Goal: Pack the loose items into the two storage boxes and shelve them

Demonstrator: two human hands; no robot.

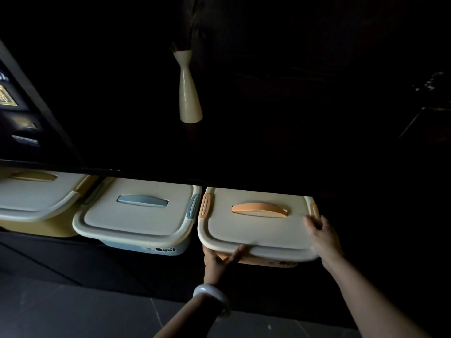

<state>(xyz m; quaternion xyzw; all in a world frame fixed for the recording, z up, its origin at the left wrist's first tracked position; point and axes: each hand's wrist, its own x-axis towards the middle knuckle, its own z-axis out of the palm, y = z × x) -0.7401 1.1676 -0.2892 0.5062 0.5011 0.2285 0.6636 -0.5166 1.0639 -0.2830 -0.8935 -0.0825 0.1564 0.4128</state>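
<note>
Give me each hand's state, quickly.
Left hand: open, fingers under the front edge of the cream-lidded plastic storage box with orange handle.
Right hand: open, resting on its right side.

3 boxes in a row under shelf, left box (36,201), mid box (136,215), right box (256,230) w/ hands at front
</note>
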